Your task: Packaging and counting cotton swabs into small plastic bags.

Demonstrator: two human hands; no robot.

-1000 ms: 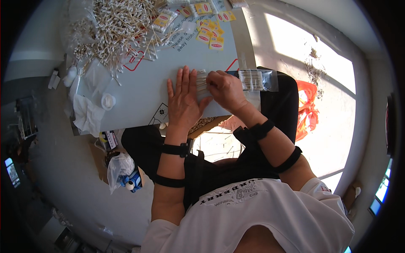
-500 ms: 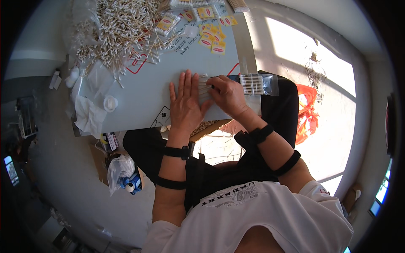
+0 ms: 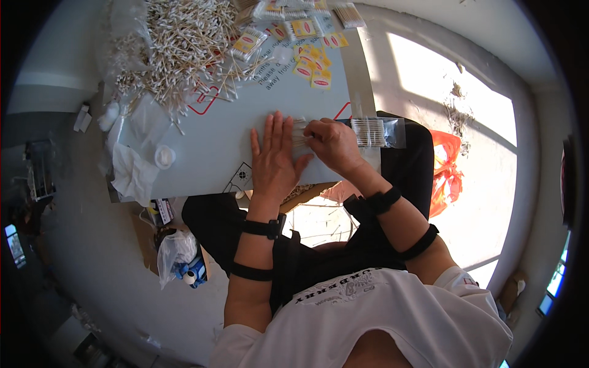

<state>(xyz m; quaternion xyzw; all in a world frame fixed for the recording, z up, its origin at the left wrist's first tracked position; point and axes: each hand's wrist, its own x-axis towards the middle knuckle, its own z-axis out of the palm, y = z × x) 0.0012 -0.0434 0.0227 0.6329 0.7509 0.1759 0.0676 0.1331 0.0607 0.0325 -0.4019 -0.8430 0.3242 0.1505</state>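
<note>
My left hand lies flat on the grey tabletop, its fingers stretched out. Beside its fingertips is a small row of cotton swabs, partly hidden between my two hands. My right hand is closed, with thumb and fingertips pinched at the right ends of those swabs. Just right of that hand, a clear plastic bag with a row of swabs inside sticks out past the table's right edge.
A large heap of loose swabs covers the far left. Yellow labels and filled swab packets lie at the far side. A small white round container and a crumpled white cloth sit left. A red plastic bag is on the floor.
The view has shifted slightly, so the table sits a little lower. Both hands keep nearly the same place and pose at the swabs.
</note>
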